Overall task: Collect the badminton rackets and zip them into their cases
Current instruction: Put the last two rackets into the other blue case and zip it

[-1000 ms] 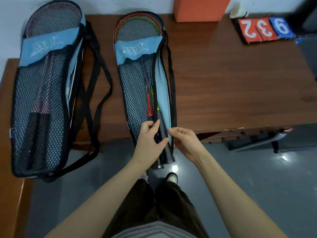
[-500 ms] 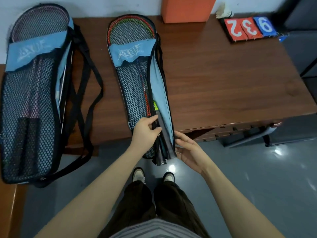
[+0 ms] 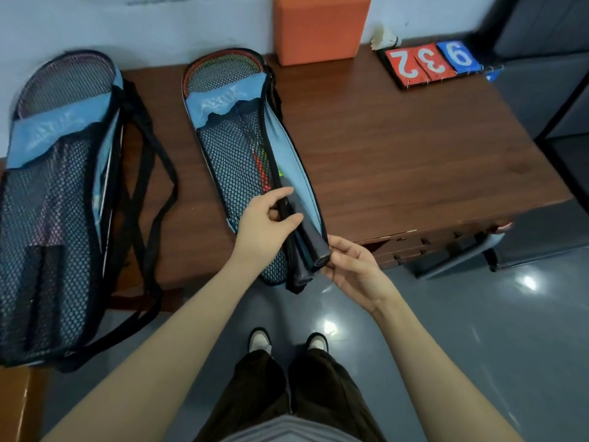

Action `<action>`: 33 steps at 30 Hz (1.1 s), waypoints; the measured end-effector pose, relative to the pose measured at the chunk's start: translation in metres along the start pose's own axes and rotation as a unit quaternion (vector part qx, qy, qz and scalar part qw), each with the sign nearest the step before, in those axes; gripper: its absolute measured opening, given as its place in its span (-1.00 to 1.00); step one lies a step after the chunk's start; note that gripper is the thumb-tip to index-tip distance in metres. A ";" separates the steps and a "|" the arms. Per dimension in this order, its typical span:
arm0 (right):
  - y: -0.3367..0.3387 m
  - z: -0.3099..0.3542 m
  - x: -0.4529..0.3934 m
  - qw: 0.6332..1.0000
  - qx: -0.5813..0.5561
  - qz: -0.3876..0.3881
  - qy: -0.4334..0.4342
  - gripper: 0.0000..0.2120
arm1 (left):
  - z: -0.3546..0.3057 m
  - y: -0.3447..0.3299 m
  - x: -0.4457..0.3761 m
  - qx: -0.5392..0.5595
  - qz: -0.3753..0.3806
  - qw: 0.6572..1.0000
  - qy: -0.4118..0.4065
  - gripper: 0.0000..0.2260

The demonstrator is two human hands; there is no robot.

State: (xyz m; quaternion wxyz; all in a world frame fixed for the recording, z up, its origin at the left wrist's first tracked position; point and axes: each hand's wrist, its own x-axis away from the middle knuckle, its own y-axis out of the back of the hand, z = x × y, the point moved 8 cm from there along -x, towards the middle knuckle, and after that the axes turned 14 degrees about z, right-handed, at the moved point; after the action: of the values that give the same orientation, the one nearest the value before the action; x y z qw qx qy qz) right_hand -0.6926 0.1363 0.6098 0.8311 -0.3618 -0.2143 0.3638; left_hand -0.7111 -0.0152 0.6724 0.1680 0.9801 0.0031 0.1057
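Two blue-and-black mesh racket cases lie on the brown table [image 3: 398, 161]. The middle case [image 3: 236, 161] holds rackets with red and green frames; its right edge gapes open and black racket handles [image 3: 314, 247] stick out past the table's front edge. My left hand [image 3: 266, 224] pinches the case's black zip edge beside the handles. My right hand [image 3: 353, 266] touches the handles' butt ends with thumb and fingertips. The left case [image 3: 54, 199] holds dark rackets, its black straps [image 3: 146, 186] spread on the table.
An orange box [image 3: 320, 27] stands at the table's back against the wall. A flip scoreboard [image 3: 430, 63] showing 2, 3, 9 and a white shuttlecock [image 3: 384, 38] sit at the back right. Dark cabinets [image 3: 548, 90] stand to the right. Grey floor and my shoes [image 3: 288, 341] lie below.
My left hand has slid up the case's zip edge, away from the handle ends. My right hand dropped from the case edge to the handles' butt ends.
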 end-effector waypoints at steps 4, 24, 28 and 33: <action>0.000 0.002 -0.003 1.000 0.020 -0.006 0.002 -0.50 | -0.010 -0.013 0.036 -0.053 0.005 0.998 -0.042 -0.63; 0.006 0.034 0.000 0.994 0.107 -0.016 -0.015 -0.69 | -0.015 -0.019 0.080 -0.048 -0.126 0.989 -0.065 -0.81; 0.016 0.036 0.014 0.988 0.134 -0.074 -0.023 -0.86 | -0.008 -0.040 0.072 -0.148 -0.106 0.982 -0.045 -0.84; 0.031 0.035 0.024 0.945 0.286 -0.138 -0.075 -0.81 | 0.008 -0.062 0.066 -0.233 -0.081 0.969 -0.032 -0.90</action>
State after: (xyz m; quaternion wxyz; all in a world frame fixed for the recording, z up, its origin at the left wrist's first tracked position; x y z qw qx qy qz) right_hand -0.7129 0.1846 0.6108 0.9233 -0.0469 -0.2107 0.3178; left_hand -0.6430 0.0437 0.6580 0.3999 0.9132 0.0529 0.0584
